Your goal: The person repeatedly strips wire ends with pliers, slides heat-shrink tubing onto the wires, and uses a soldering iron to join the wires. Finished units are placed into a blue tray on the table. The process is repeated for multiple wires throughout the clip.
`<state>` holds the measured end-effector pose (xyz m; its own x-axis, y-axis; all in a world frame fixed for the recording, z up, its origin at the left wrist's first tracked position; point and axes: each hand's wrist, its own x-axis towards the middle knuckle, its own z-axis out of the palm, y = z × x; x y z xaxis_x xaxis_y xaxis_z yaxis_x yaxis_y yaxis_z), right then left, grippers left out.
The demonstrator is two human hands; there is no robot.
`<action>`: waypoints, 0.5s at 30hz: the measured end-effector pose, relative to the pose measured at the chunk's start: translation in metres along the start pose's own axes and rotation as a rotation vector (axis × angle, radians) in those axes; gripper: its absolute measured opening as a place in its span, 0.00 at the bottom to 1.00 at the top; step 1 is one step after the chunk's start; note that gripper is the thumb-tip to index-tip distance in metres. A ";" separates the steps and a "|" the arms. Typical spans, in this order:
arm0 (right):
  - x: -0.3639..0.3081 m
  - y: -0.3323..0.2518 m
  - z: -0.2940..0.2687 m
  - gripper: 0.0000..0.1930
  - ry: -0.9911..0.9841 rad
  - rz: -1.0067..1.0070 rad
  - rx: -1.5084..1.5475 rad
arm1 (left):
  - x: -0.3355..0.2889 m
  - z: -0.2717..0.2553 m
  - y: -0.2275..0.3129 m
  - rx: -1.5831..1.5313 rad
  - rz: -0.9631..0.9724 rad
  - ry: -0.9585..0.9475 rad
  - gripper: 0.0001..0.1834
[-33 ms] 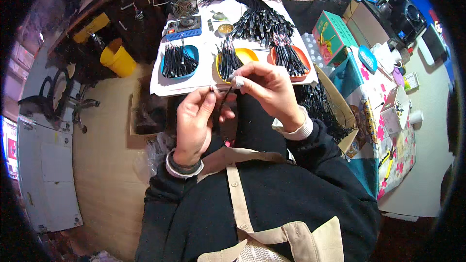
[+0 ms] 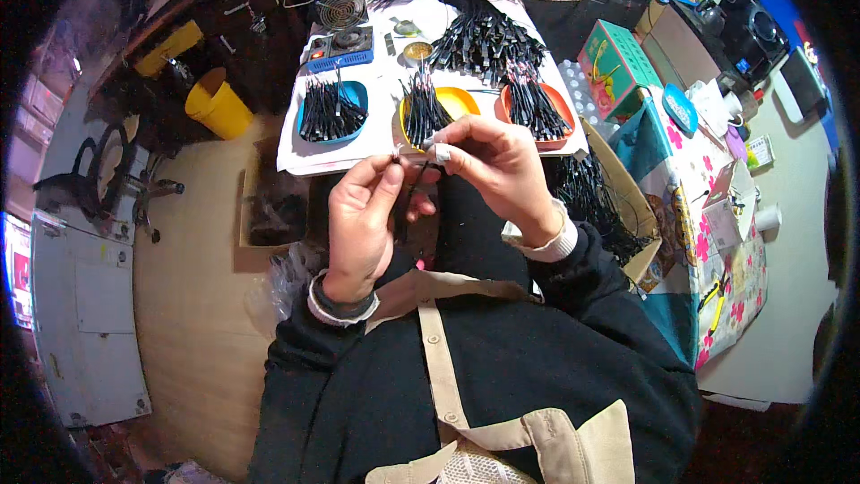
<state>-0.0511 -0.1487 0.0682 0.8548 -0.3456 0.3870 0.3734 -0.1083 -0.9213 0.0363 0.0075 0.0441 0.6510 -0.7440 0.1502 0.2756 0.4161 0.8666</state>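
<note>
My left hand [image 2: 363, 220] is closed in a pinch, with a short black cable [image 2: 413, 181] running down between its thumb and curled fingers. Opposite it, my right hand [image 2: 502, 166] pinches at the cable's upper end, with white wrapping on its fingertips. The exact tip between the fingers is too small to make out. Just beyond the hands, bundles of black cables stand in a blue tray [image 2: 360, 100], a yellow tray [image 2: 466, 103] and an orange tray [image 2: 560, 105] along the table's near edge.
A large pile of black cables [image 2: 484, 31] lies at the back of the white table [image 2: 313, 158]. Near it are a blue hotplate [image 2: 354, 56] and a small round tin [image 2: 417, 53]. Right of my knees sits a cardboard box [image 2: 643, 262] of cables; a yellow bin [image 2: 218, 108] stands left.
My left fingertips have shifted very slightly up and to the right. Otherwise both hands keep nearly the same place and pinch.
</note>
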 end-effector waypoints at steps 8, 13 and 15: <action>-0.012 0.006 -0.012 0.08 0.052 0.105 0.194 | 0.004 0.017 -0.008 0.184 -0.002 0.103 0.10; -0.022 0.008 -0.019 0.09 -0.063 0.093 0.153 | 0.001 0.014 -0.007 -0.030 -0.129 -0.043 0.09; -0.024 0.008 -0.017 0.08 -0.114 0.121 0.238 | -0.001 0.017 -0.007 -0.033 -0.162 -0.065 0.09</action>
<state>-0.0748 -0.1568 0.0513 0.9283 -0.2342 0.2887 0.3286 0.1534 -0.9319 0.0222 -0.0037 0.0464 0.5495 -0.8345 0.0412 0.3970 0.3042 0.8660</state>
